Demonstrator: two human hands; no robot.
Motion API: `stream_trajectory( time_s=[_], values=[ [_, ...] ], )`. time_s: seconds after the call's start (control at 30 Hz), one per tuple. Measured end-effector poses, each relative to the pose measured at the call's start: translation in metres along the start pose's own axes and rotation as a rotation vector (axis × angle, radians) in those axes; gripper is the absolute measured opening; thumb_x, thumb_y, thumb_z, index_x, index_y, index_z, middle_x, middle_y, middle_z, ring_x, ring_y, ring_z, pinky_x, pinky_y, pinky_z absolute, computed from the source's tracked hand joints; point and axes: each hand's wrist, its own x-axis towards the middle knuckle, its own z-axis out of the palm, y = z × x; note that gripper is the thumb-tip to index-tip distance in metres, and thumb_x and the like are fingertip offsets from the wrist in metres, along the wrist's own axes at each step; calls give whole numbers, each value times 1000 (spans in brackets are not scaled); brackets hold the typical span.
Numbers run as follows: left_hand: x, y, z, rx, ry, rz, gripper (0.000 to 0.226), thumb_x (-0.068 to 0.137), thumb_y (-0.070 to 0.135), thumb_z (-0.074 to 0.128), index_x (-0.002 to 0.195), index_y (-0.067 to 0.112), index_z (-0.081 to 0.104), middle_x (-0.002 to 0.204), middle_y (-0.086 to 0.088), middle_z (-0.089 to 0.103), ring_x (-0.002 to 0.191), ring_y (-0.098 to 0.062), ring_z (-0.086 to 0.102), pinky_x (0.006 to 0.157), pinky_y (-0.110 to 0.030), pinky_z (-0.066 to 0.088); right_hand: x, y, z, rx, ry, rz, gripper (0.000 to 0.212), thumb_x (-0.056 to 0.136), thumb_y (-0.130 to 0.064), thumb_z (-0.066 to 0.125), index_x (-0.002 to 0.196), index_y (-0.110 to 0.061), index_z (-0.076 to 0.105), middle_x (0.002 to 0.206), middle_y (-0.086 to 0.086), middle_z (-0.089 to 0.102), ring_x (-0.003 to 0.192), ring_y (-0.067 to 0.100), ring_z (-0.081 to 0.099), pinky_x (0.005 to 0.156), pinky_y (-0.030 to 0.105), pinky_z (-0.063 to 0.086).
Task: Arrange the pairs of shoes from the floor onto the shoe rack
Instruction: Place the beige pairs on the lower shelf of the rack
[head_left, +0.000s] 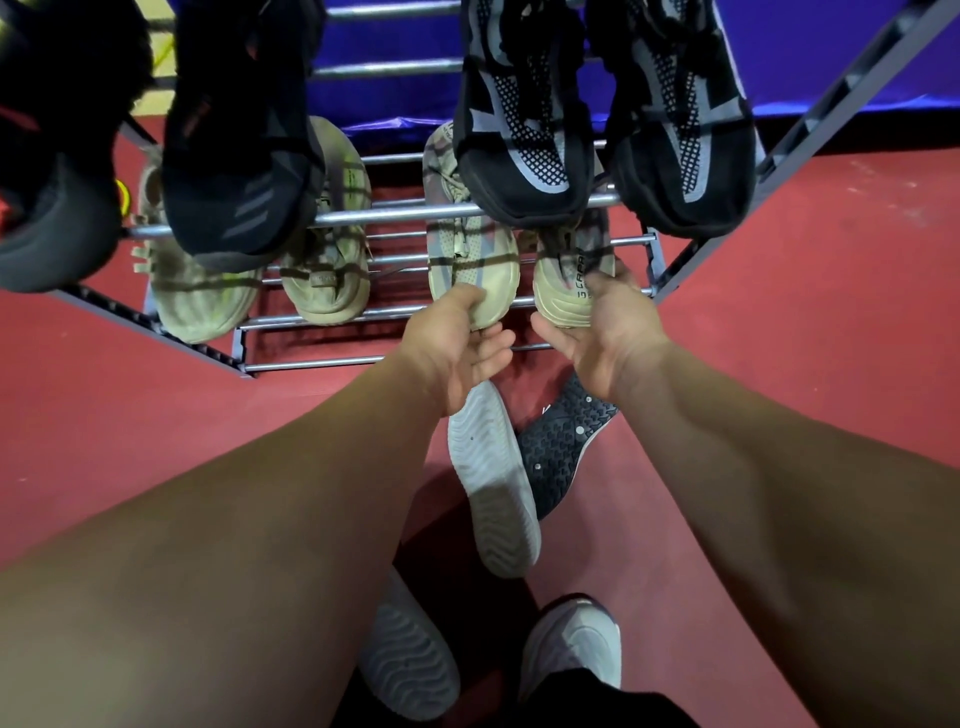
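Nearest the camera, two light grey shoes (571, 639) are on the person's feet on the red floor (779, 364). Just beyond them a white-soled shoe (493, 483) and a black-soled shoe (563, 447) lie sole-up on the floor, touching each other, between the two forearms.

The left hand (457, 348) is partly closed on the toe of a beige shoe (470, 254) on the lower shelf: thumb on top of the toe, fingers curled loosely under it. The right hand (602, 327) is more open, palm turned inward, its thumb under the toe of the matching beige shoe (569, 280) and its fingers laid along the far side. Both shoes rest toe-out on the bars at the right end of the shoe rack (311, 358), side by side, with a narrow gap between them.

To the left on the same shelf sits a second beige pair (322, 260), spaced apart. On the shelf above, a black and grey mesh pair (524, 130) overhangs the pair being handled, and a plain black pair (239, 156) sits at the left.

The front bar of the bottom shelf is bare, and the floor is open on both sides of the rack. A blue wall (831, 52) lies behind
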Motion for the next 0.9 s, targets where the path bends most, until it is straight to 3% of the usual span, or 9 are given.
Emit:
stream_trajectory(
  time_s=[0.1,0.3,0.53,0.73,0.9],
  values=[
    [-1,-3,0,-48,-45,-41,37,98,37,63,123,9,62,102,-10,71,76,-16,76,63,-30,61,0,3,-3,6,-2,11,38,107,-28,50,145,-32,49,124,12,69,101,35,74,79,44,65],
    [5,-2,1,-138,-2,25,31,102,24,62,127,6,62,101,-7,74,64,-8,73,59,-24,58,3,4,-4,70,17,-70,44,106,-16,50,147,-32,50,120,10,74,102,31,75,81,48,65],
    [9,3,3,-71,49,27,16,102,26,60,104,12,67,79,-3,70,60,-8,67,57,-23,57,6,4,-6,44,-5,-35,35,105,-22,51,140,-31,54,127,10,70,104,33,74,76,41,64],
    [7,-7,-2,-114,8,-42,32,96,37,68,119,14,67,93,-7,74,67,-12,74,58,-26,57,7,3,-10,27,-16,-39,36,105,-26,52,140,-32,55,131,9,68,106,33,73,76,41,64],
    [2,-10,-11,-80,-115,-37,30,93,40,70,117,22,69,107,-2,73,94,-16,72,73,-29,57,4,-2,-5,12,-9,-28,36,102,-39,56,135,-26,61,124,8,73,103,30,75,72,41,64]
  ],
)
